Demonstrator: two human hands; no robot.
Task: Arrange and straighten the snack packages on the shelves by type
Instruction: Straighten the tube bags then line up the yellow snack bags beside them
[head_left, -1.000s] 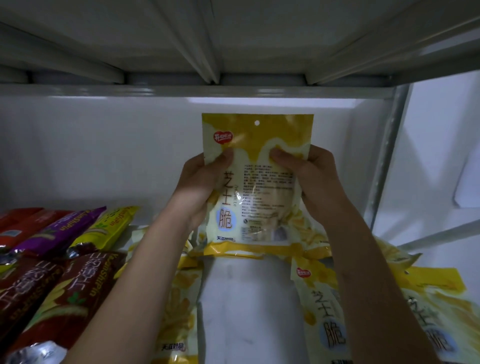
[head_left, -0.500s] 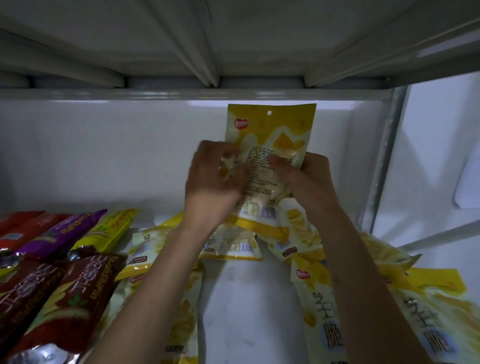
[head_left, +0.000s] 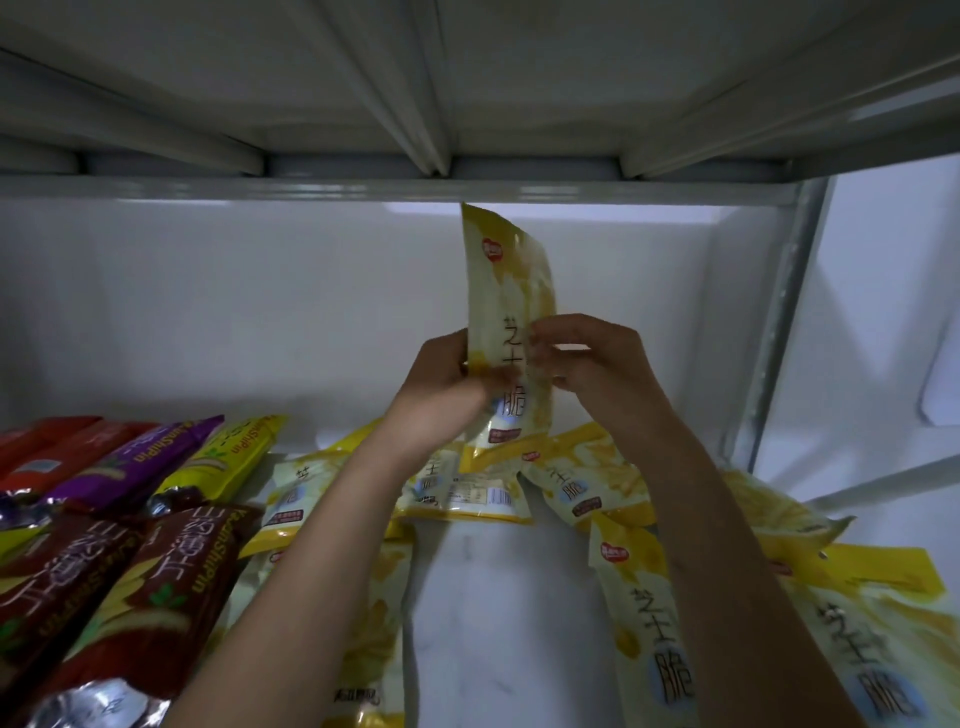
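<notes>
A yellow and white snack bag (head_left: 506, 296) stands upright above the shelf, turned nearly edge-on, its top close under the upper shelf. My left hand (head_left: 441, 389) grips its left edge and lower part. My right hand (head_left: 597, 364) pinches its right edge at mid height. Below my hands lie several more yellow bags (head_left: 467, 493) in a loose pile, some face down. Other yellow bags (head_left: 857, 623) spread along the right of the white shelf (head_left: 493, 597).
Long red, purple, yellow and dark brown snack packs (head_left: 130, 571) lie side by side on the left. The upper shelf's underside (head_left: 467, 104) hangs low. A metal upright post (head_left: 779, 312) stands at the right, with a white back wall (head_left: 208, 312) behind.
The held bag has been turned from flat-on to nearly edge-on and raised. Both hands shifted their hold, my left from covering the bag's front to gripping its left edge.
</notes>
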